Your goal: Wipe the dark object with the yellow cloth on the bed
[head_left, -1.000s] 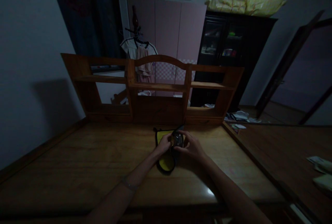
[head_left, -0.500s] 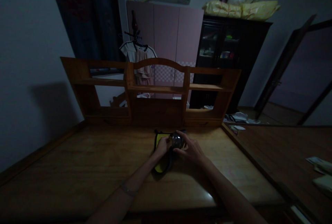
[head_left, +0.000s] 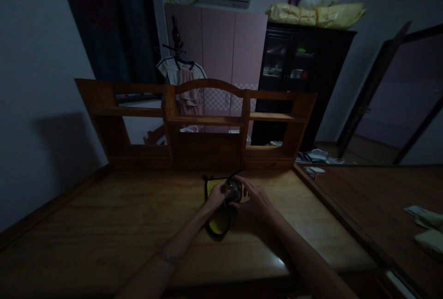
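Note:
A small, round, shiny glass object (head_left: 234,191) is held between my two hands above the table; in the dim light its exact kind cannot be told. My left hand (head_left: 218,196) grips its left side with bent fingers. Around its right side curves my right hand (head_left: 255,198), thumb at the near side and fingers at the far side. A yellow cloth (head_left: 218,223) with dark edging hangs or lies beneath the left hand and the glass object. Part of the cloth is hidden by the hands.
The wooden tabletop (head_left: 138,216) has a raised shelf unit (head_left: 207,120) along its back edge. A wall (head_left: 31,151) stands at the left. On the right, a lower brown surface (head_left: 363,197) bears some papers or cloths (head_left: 429,219).
The glass object has turned in my hands, its bright dome now darker. Lower down, the yellow cloth has shifted a little. Both hands keep nearly the same place, and the view has shifted slightly.

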